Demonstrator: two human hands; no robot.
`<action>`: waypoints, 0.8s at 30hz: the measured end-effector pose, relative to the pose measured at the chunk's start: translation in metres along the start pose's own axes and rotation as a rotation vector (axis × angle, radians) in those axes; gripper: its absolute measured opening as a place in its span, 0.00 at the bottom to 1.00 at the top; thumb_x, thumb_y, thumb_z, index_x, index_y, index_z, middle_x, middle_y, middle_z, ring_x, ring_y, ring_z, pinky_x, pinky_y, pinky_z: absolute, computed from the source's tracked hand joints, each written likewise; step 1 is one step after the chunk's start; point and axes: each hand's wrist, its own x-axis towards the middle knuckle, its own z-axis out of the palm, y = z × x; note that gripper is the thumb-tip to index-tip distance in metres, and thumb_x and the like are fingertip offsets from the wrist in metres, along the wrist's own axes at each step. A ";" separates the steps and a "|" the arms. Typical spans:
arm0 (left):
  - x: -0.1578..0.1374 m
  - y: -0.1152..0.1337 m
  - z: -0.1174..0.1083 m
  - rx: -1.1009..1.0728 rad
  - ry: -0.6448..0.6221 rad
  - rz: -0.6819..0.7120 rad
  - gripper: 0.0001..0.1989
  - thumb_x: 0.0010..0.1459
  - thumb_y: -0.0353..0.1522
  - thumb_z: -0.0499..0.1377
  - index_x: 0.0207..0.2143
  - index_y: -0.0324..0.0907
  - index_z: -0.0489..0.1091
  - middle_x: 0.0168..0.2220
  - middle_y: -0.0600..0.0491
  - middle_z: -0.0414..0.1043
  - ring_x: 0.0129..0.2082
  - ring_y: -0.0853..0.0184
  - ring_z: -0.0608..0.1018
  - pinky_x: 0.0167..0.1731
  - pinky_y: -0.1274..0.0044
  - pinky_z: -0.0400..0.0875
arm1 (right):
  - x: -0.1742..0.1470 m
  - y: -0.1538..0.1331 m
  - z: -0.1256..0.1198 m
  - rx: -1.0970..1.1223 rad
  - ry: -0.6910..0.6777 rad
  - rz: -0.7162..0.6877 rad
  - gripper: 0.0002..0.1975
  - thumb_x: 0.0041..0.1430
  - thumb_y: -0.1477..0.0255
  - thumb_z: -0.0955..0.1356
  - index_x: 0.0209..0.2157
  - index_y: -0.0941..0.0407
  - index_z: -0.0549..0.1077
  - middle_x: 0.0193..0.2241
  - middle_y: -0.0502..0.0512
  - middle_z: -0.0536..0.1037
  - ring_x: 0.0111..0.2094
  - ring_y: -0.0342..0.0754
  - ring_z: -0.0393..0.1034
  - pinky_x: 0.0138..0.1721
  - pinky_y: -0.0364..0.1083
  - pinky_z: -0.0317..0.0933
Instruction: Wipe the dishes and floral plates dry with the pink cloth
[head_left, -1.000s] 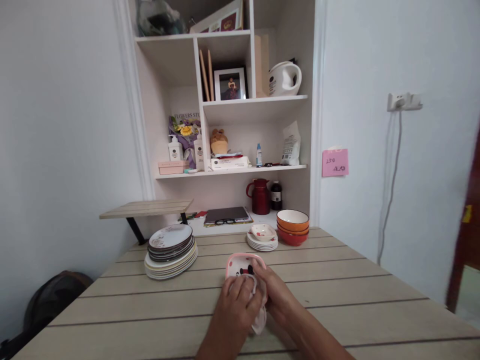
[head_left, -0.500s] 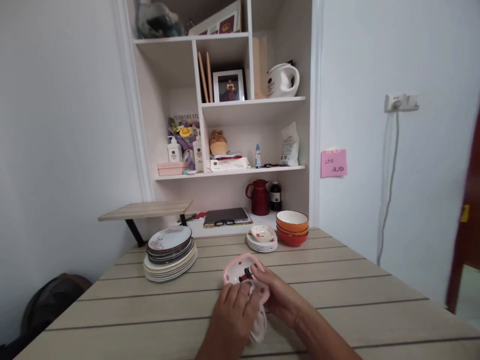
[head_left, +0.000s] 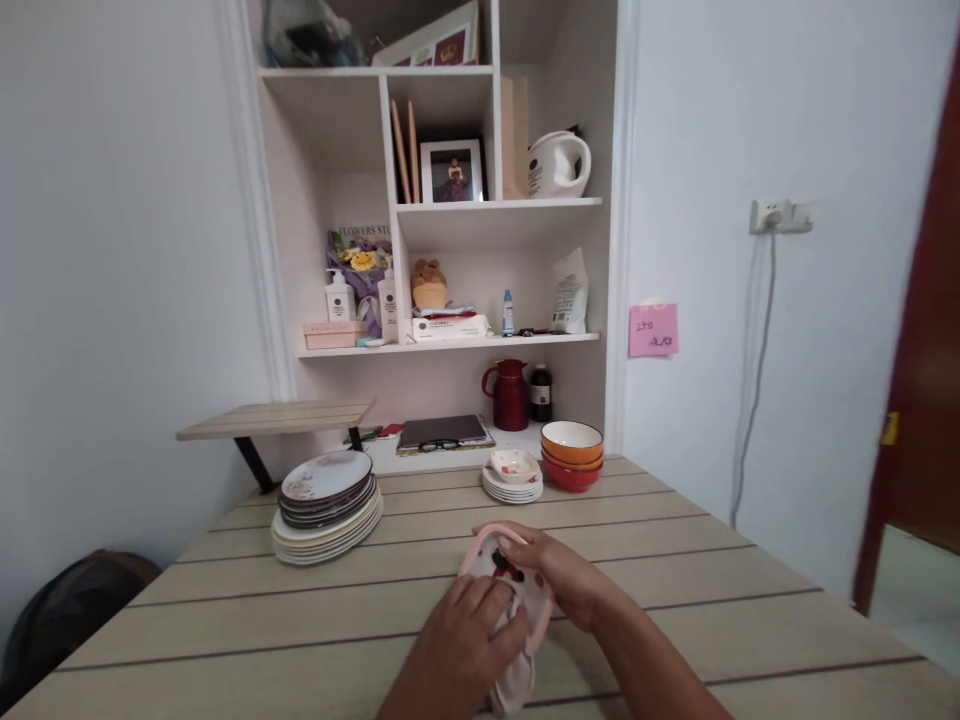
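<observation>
A small pink-rimmed bowl (head_left: pixel 486 546) with red dots and a dark cartoon figure inside is tilted above the table near its front. My right hand (head_left: pixel 559 570) grips its far right side, the thumb over the rim and the other fingers mostly behind the bowl. In my left hand (head_left: pixel 469 635) is a pale cloth (head_left: pixel 516 682), bunched under the fingers and pressed against the bowl's inside. The cloth's loose end hangs below the bowl.
On the wooden table (head_left: pixel 675 590) stand a tall stack of plates (head_left: pixel 328 530) at left, small white plates (head_left: pixel 512 492) with a little dish (head_left: pixel 515 464) on top, and orange and red bowls (head_left: pixel 572 460). Behind are a laptop (head_left: pixel 442 431) and a red jug (head_left: pixel 510 395).
The bowl has turned and tipped more steeply, moving slightly right and toward me. My left hand with the cloth has shifted along with it. The view has swung a little to the right.
</observation>
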 end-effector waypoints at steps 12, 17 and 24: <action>-0.002 0.002 0.005 0.168 0.250 -0.108 0.11 0.63 0.28 0.52 0.45 0.43 0.71 0.44 0.48 0.74 0.44 0.62 0.74 0.47 0.67 0.66 | 0.012 0.019 0.014 0.593 -0.064 -0.099 0.29 0.50 0.64 0.73 0.54 0.50 0.68 0.44 0.54 0.79 0.39 0.49 0.74 0.47 0.49 0.63; -0.004 0.002 0.007 0.219 0.211 -0.171 0.15 0.62 0.25 0.52 0.49 0.41 0.69 0.44 0.47 0.75 0.44 0.62 0.75 0.44 0.69 0.69 | 0.012 0.033 0.031 0.567 -0.036 0.039 0.18 0.48 0.71 0.74 0.42 0.56 0.73 0.29 0.54 0.79 0.32 0.48 0.74 0.41 0.47 0.64; -0.005 0.001 0.005 0.071 0.048 -0.185 0.15 0.64 0.27 0.52 0.52 0.44 0.67 0.48 0.47 0.72 0.48 0.63 0.73 0.48 0.69 0.70 | 0.012 0.025 0.026 0.343 0.143 -0.051 0.15 0.50 0.60 0.73 0.35 0.54 0.71 0.23 0.47 0.74 0.25 0.44 0.68 0.29 0.42 0.59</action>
